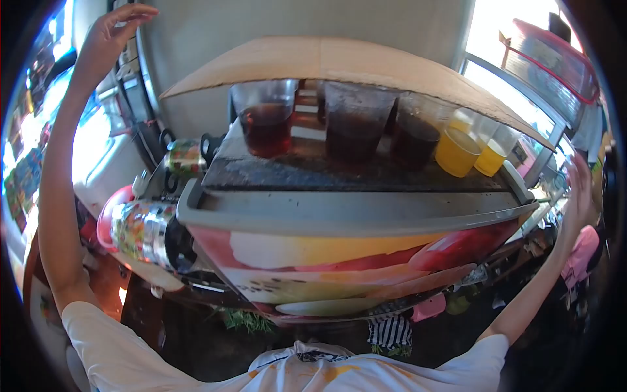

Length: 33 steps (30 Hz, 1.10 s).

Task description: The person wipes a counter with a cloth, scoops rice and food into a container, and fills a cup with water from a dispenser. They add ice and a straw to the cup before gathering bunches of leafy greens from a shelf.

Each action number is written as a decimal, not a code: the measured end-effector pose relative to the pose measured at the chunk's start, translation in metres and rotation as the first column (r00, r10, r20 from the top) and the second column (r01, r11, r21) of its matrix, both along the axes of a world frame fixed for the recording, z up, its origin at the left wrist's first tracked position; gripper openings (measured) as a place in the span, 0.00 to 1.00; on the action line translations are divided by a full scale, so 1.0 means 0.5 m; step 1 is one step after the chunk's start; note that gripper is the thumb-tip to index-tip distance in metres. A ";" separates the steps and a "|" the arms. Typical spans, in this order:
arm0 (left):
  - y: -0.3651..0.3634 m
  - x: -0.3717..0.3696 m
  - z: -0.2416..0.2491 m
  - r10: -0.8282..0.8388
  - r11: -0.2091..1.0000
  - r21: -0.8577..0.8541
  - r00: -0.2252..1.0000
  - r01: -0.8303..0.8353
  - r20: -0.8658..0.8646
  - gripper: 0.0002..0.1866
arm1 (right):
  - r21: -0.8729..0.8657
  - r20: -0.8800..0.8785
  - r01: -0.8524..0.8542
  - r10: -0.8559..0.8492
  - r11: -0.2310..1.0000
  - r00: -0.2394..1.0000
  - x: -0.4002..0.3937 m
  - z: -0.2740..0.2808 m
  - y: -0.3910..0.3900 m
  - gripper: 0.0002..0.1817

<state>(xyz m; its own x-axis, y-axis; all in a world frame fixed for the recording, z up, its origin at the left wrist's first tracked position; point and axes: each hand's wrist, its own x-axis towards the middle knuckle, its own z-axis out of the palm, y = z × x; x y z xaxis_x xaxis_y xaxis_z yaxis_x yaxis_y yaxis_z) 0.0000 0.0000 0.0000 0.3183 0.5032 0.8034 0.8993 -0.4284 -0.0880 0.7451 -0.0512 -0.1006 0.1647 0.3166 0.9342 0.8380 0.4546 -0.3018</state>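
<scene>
A bent sheet of brown cardboard (pixel 320 59) lies over clear plastic cups on top of a chest freezer (pixel 353 212). Dark red drink fills part of the left cup (pixel 266 124); the middle cup (pixel 354 130) and another cup (pixel 415 137) hold darker liquid. Two cups at the right, a wider one (pixel 458 150) and a narrower one (pixel 491 157), contain yellow drink. My left hand (pixel 117 32) is raised at the upper left, empty, with its fingers loosely bent and apart. Beyond the freezer's right end, my right hand (pixel 576 189) is held up with stretched fingers, touching neither cardboard nor cups.
Left of the freezer stand a shiny patterned pot (pixel 140 228) and a smaller patterned container (pixel 184 157). A clear plastic bin with red trim (pixel 545 62) sits high by the bright window at the right. Pink cloth (pixel 580 255) hangs below my right hand.
</scene>
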 end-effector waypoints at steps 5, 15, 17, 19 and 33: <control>-0.102 0.092 -0.072 0.024 0.818 -0.568 0.981 0.092 0.194 0.11 | 0.078 -0.089 -0.180 0.186 0.981 0.978 -0.197 -0.106 -0.087 0.11; -0.037 0.260 -0.260 -0.095 0.629 -0.451 0.639 0.633 0.764 0.27 | -0.524 0.211 -0.330 0.495 0.785 0.843 -0.631 -0.056 -0.064 0.15; -0.021 0.270 -0.268 -0.128 0.522 -0.426 0.561 0.739 0.818 0.28 | -0.586 0.243 -0.266 0.479 0.765 0.843 -0.643 -0.054 -0.029 0.17; -0.035 0.285 -0.264 -0.102 0.504 -0.426 0.542 0.751 0.834 0.26 | -0.574 0.288 -0.242 0.469 0.783 0.835 -0.653 -0.056 0.003 0.18; -0.336 0.312 -0.353 -0.729 0.673 0.722 0.310 0.160 0.611 0.15 | -0.070 0.134 -0.383 0.389 0.921 0.911 -0.726 -0.233 -0.324 0.25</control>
<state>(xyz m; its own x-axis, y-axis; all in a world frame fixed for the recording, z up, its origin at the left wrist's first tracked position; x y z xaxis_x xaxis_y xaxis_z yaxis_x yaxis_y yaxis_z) 0.1562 -0.1678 -0.1765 -0.5736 0.0054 0.8191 0.2928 -0.9326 0.2112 0.3820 -0.2132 -0.2171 -0.1115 0.3670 0.9235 0.6351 0.7411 -0.2179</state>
